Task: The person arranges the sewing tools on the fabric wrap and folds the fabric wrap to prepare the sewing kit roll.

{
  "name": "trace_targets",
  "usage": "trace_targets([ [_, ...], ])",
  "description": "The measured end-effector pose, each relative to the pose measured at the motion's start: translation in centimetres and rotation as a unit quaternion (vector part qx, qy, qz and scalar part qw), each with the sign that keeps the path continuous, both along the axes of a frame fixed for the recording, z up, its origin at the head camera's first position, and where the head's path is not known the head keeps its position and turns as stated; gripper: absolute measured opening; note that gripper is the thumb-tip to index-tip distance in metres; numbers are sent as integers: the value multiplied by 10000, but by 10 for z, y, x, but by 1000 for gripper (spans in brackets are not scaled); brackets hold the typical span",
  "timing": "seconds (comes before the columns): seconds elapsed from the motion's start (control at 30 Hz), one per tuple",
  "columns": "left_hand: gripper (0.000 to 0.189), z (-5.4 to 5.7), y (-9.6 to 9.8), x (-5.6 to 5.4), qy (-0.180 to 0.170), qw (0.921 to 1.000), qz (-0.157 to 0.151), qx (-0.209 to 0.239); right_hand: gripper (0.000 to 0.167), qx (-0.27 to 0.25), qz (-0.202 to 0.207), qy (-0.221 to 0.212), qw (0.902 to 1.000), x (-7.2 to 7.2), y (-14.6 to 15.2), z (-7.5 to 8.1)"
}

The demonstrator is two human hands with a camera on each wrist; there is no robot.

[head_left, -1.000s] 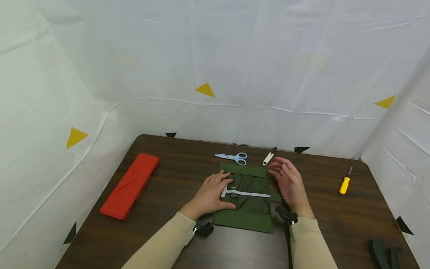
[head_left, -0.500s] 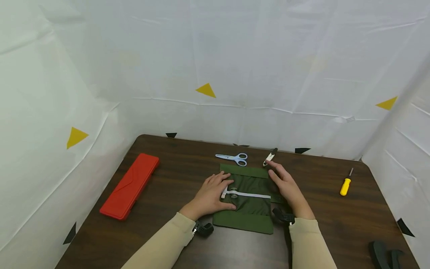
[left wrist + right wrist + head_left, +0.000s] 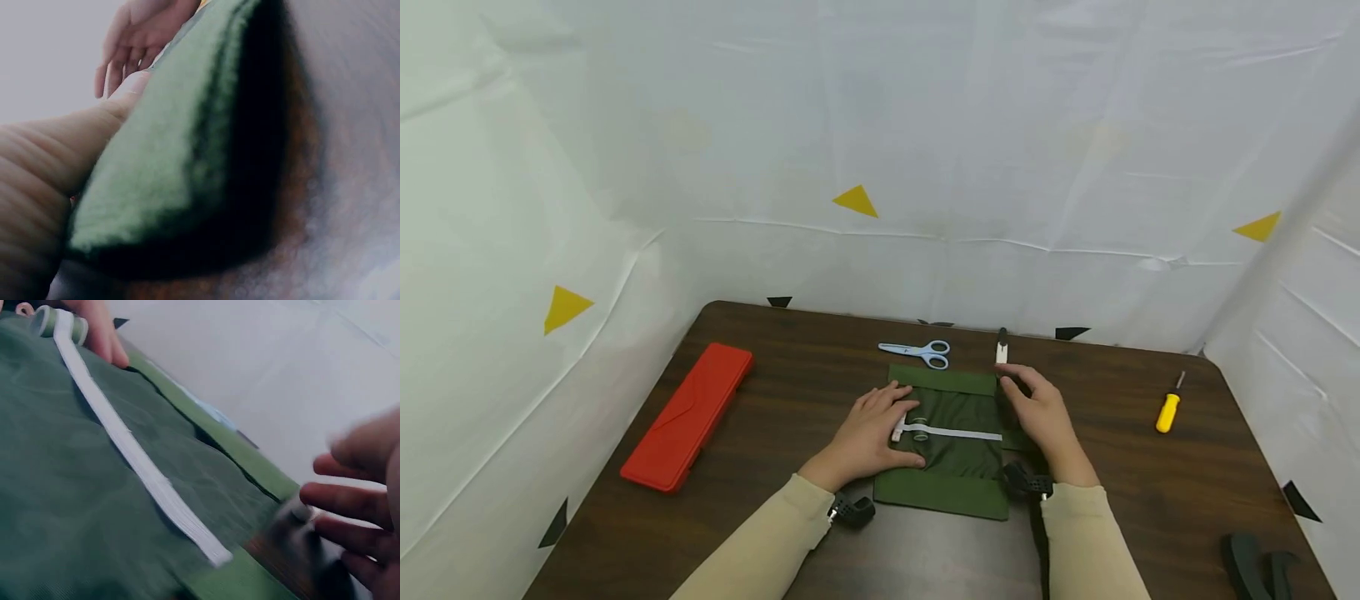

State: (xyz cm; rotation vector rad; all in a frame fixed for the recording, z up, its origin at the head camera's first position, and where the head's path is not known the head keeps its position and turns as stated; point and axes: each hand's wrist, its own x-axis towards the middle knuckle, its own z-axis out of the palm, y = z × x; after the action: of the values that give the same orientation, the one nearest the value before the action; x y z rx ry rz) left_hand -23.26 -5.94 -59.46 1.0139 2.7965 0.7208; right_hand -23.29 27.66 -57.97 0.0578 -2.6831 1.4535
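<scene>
A green fabric pouch (image 3: pixel 958 497) lies unfolded on the table, crossed by a white elastic strap (image 3: pixel 134 450). A small thread spool (image 3: pixel 44 321) sits under the strap's left end, beside a small white item (image 3: pixel 898 430) partly covered by my left hand. My left hand (image 3: pixel 863 435) rests spread on the pouch's left side. Beyond the far right corner, my right hand (image 3: pixel 1047 417) has its fingertips at the near end of white thread snips (image 3: pixel 1002 353) with a black tip. The fingers hide that end, and the right wrist view blurs it.
Light blue scissors (image 3: pixel 921 353) lie just behind the pouch. A red case (image 3: pixel 691 417) is at the left, a yellow-handled screwdriver (image 3: pixel 1168 410) at the right. Dark curved objects (image 3: pixel 1255 567) stand at the near right corner. White sheeting (image 3: pixel 925 125) encloses the table (image 3: pixel 1120 392).
My right hand has turned over and come to the thread snips. These have swung from slanted to nearly straight away from me. My left hand stays in place.
</scene>
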Motion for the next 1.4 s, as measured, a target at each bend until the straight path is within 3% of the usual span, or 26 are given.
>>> trace_targets([
  [0.17, 96, 1, 0, 0, -4, 10000, -11, -8, 31, 195, -975, 243, 9947, 1, 12, -1],
  [0.33, 95, 1, 0, 0, -10, 10000, -17, -13, 28, 512, -1347, 193, 9894, 1, 21, 0],
  [0.5, 92, 1, 0, 0, 7, 10000, -57, 36, 28, 549, -1768, -135, 9826, 5, 34, 2],
  [0.77, 80, -2, -1, -1, 53, 9999, -129, 70, 35, 1022, -1599, -127, 9817, 5, 36, 1],
  [1.0, 69, -2, -1, -4, 45, 9999, -61, 155, 27, 708, -1764, 89, 9817, 3, 31, 3],
  [1.13, 67, 1, -1, -4, 26, 9999, -48, 141, 29, 75, -1796, 55, 9837, 2, 33, 4],
  [1.23, 67, 0, -1, -3, 29, 9999, -71, 126, 33, -1107, -1844, 67, 9766, 2, 34, 4],
  [1.3, 67, 0, -1, -2, 17, 9999, -79, 108, 36, -2335, -1626, 142, 9586, 3, 35, 5],
  [1.4, 67, -1, -1, -2, 9, 9999, -83, 115, 41, -3968, -994, 247, 9122, 5, 36, 6],
])
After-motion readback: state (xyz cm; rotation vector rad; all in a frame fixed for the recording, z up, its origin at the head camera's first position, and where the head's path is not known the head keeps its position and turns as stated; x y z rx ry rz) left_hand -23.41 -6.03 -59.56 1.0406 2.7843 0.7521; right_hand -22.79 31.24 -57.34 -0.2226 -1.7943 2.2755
